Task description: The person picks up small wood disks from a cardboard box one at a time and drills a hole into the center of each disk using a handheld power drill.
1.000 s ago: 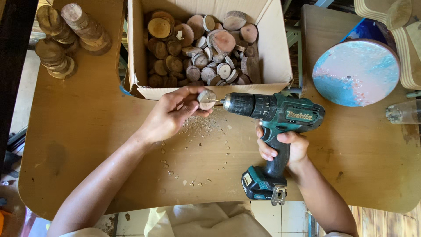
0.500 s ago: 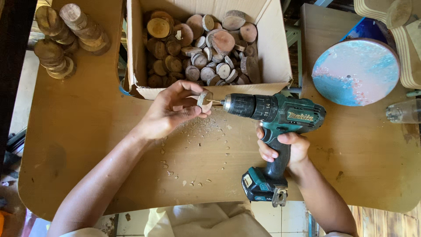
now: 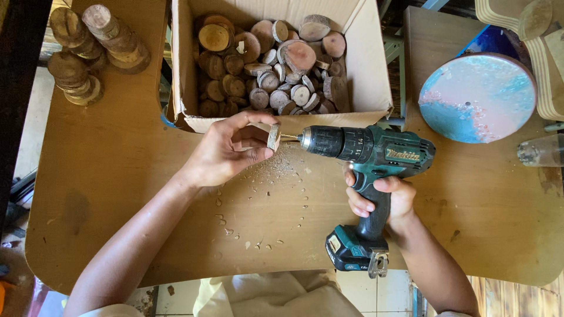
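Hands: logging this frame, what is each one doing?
Left hand: closed on a wood slice.
Right hand: closed on the drill grip.

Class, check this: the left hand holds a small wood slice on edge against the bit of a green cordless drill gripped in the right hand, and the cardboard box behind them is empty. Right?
Not quite. The head view shows the cardboard box filled with wood slices, not empty. The left hand does hold the small wood slice on edge against the green cordless drill gripped by the right hand.

At twelve o'clock from my hands stands an open brown cardboard box (image 3: 369,70), rectangular, flaps spread, heaped with round wood slices (image 3: 276,70).
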